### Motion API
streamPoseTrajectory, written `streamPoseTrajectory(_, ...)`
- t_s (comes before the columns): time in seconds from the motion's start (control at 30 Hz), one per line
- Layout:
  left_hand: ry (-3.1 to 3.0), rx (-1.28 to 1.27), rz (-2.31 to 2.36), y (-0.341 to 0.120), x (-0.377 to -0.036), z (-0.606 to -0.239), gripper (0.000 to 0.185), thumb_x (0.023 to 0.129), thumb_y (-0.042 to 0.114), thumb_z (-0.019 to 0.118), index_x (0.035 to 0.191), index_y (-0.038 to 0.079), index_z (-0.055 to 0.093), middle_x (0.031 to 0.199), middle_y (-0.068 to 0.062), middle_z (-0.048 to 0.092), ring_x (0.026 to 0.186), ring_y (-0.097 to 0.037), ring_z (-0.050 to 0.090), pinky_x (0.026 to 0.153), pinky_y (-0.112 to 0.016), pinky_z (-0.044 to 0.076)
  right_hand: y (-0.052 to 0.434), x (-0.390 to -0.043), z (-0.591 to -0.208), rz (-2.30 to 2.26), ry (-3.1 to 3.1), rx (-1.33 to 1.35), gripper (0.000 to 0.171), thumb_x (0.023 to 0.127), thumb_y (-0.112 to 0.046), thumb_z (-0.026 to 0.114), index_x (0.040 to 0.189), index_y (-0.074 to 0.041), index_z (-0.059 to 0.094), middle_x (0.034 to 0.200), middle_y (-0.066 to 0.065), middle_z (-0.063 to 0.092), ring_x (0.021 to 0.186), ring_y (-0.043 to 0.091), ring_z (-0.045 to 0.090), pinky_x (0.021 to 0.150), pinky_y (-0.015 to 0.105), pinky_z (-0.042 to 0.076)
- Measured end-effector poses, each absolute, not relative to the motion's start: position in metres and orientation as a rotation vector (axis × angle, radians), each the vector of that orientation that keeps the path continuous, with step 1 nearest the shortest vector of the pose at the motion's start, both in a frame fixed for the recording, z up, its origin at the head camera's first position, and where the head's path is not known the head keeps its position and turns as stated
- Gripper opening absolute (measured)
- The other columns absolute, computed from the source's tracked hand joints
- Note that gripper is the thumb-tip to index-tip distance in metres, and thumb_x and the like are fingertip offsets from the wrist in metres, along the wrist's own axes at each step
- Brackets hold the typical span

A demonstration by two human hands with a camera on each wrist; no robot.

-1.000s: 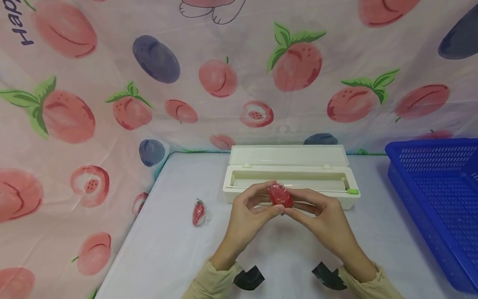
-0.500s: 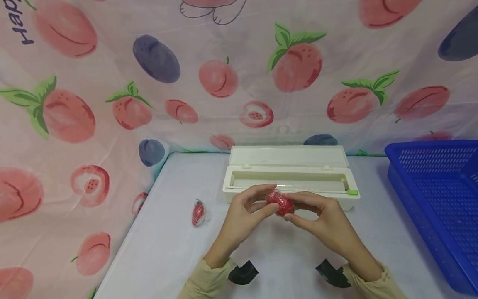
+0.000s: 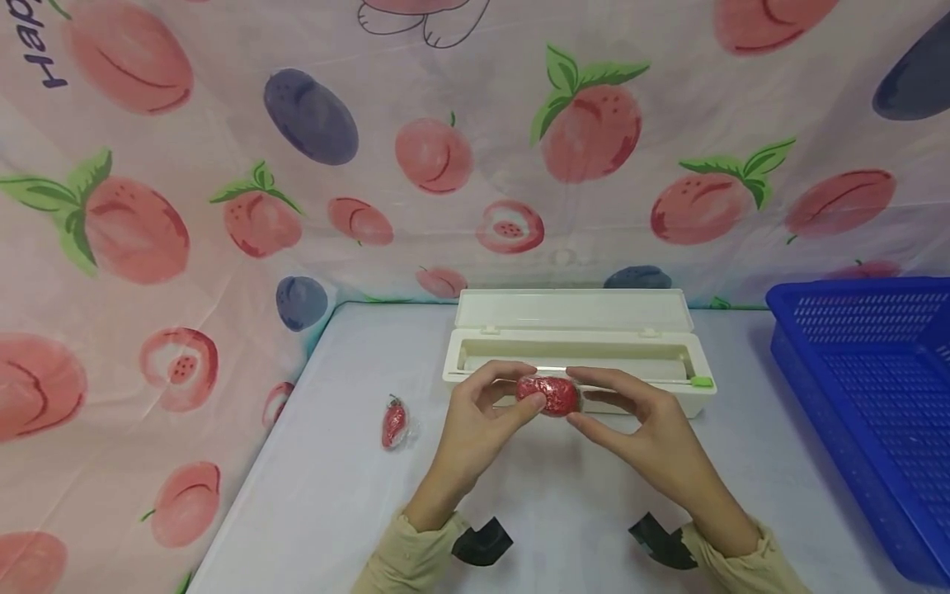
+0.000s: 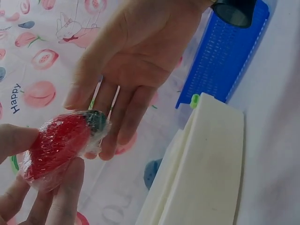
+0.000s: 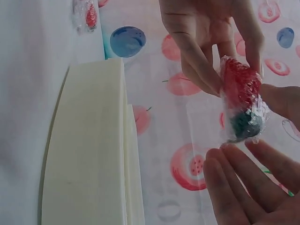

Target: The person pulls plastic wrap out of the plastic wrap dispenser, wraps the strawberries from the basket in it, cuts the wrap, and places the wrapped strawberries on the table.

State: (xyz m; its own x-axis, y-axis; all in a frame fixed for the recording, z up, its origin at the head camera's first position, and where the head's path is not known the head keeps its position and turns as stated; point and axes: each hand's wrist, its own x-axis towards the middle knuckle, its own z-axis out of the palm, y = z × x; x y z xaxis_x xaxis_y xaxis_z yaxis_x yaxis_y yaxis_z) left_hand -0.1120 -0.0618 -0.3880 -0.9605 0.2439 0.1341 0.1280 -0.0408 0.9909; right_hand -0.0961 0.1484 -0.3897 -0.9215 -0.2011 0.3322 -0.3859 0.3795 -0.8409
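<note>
A red strawberry [image 3: 547, 394] wrapped in clear film is held above the table, just in front of the white dispenser box [image 3: 579, 355]. My left hand [image 3: 523, 388] pinches its red end between thumb and fingers. My right hand [image 3: 580, 398] holds the dark green stem end, index finger over it and thumb under. In the left wrist view the strawberry [image 4: 58, 145] lies in my left fingertips [image 4: 61, 197], with the right hand [image 4: 126, 70] behind it. The right wrist view shows the strawberry [image 5: 241, 98] between the left hand [image 5: 211, 37] and the right fingers [image 5: 243, 187].
A second film-wrapped strawberry [image 3: 396, 421] lies on the white table [image 3: 334, 495] to the left. The dispenser box stands with its lid up at the back. A blue basket [image 3: 868, 388] fills the right side. Fruit-print cloth hangs behind and at the left.
The strawberry has been turned from nearly upright to lying sideways between the hands. Both hands have shifted slightly toward the box.
</note>
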Motion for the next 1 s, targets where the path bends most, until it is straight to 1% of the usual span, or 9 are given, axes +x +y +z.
streamPoseTrajectory(0.13,2.031,0.372,2.222,-0.059,-0.111,-0.389,0.031,0.088,0.007,0.074,0.115,-0.001,0.061,0.114,-0.013,0.061,0.1,-0.019,0.065,0.084,-0.031,0.059,0.147,-0.096,-0.391,1.615,-2.444,0.491,0.049,0.082,-0.014,0.082,0.128,-0.011,0.064,0.125,0.005,0.067,0.112,0.017,0.065,0.092,0.024,0.054)
streamPoseTrajectory(0.23,1.984,0.345,2.234,-0.056,-0.111,-0.392,0.029,0.088,0.006,0.075,0.112,-0.002,0.061,0.11,-0.012,0.063,0.097,-0.018,0.066,0.083,-0.032,0.06,0.147,-0.097,-0.392,1.671,-2.38,0.497,0.048,0.082,-0.009,0.081,0.126,-0.007,0.064,0.123,0.007,0.067,0.109,0.011,0.065,0.09,0.018,0.053)
streamPoseTrajectory(0.33,1.972,0.359,2.233,-0.055,-0.111,-0.394,0.026,0.087,0.005,0.075,0.108,-0.004,0.061,0.107,-0.013,0.064,0.096,-0.019,0.068,0.083,-0.033,0.06,0.148,-0.098,-0.393,1.762,-2.312,0.493,0.048,0.081,-0.003,0.081,0.126,-0.003,0.063,0.123,0.01,0.066,0.107,0.008,0.065,0.089,0.018,0.054)
streamPoseTrajectory(0.43,2.0,0.386,2.206,-0.054,-0.111,-0.396,0.027,0.086,0.005,0.076,0.106,-0.004,0.06,0.105,-0.013,0.065,0.094,-0.018,0.069,0.084,-0.031,0.059,0.149,-0.098,-0.392,1.87,-2.272,0.478,0.051,0.081,0.001,0.079,0.128,-0.002,0.06,0.126,0.014,0.063,0.11,0.009,0.064,0.089,0.021,0.055)
streamPoseTrajectory(0.53,2.047,0.411,2.165,-0.055,-0.112,-0.398,0.032,0.085,0.006,0.078,0.112,-0.002,0.061,0.102,-0.011,0.067,0.093,-0.016,0.067,0.084,-0.029,0.058,0.15,-0.098,-0.391,1.95,-2.271,0.444,0.053,0.082,0.0,0.079,0.131,-0.001,0.057,0.13,0.016,0.06,0.111,0.011,0.064,0.089,0.022,0.055)
streamPoseTrajectory(0.7,2.068,0.44,2.085,-0.055,-0.112,-0.398,0.045,0.085,0.01,0.078,0.127,0.012,0.062,0.099,-0.009,0.068,0.089,-0.015,0.066,0.083,-0.028,0.058,0.151,-0.098,-0.39,2.012,-2.291,0.413,0.054,0.085,-0.004,0.077,0.134,-0.002,0.054,0.132,0.014,0.06,0.109,0.013,0.065,0.088,0.022,0.055)
streamPoseTrajectory(0.77,2.073,0.458,2.054,-0.055,-0.112,-0.398,0.047,0.086,0.011,0.078,0.13,0.014,0.062,0.099,-0.01,0.067,0.088,-0.014,0.066,0.083,-0.028,0.057,0.152,-0.098,-0.39,2.034,-2.285,0.425,0.053,0.086,-0.003,0.076,0.135,-0.002,0.054,0.133,0.014,0.06,0.109,0.014,0.066,0.088,0.023,0.056)
streamPoseTrajectory(0.9,2.085,0.494,2.028,-0.054,-0.112,-0.398,0.045,0.087,0.011,0.076,0.13,0.012,0.063,0.099,-0.012,0.065,0.087,-0.014,0.065,0.082,-0.027,0.057,0.152,-0.098,-0.39,2.047,-2.29,0.43,0.053,0.087,-0.004,0.075,0.135,-0.002,0.054,0.134,0.015,0.059,0.111,0.013,0.065,0.089,0.023,0.055)
streamPoseTrajectory(1.0,2.101,0.496,2.032,-0.053,-0.111,-0.399,0.043,0.087,0.01,0.076,0.128,0.011,0.064,0.099,-0.013,0.064,0.087,-0.013,0.064,0.082,-0.026,0.057,0.152,-0.098,-0.391,2.059,-2.319,0.386,0.053,0.088,-0.008,0.076,0.136,-0.003,0.053,0.134,0.016,0.059,0.11,0.011,0.065,0.089,0.022,0.055)
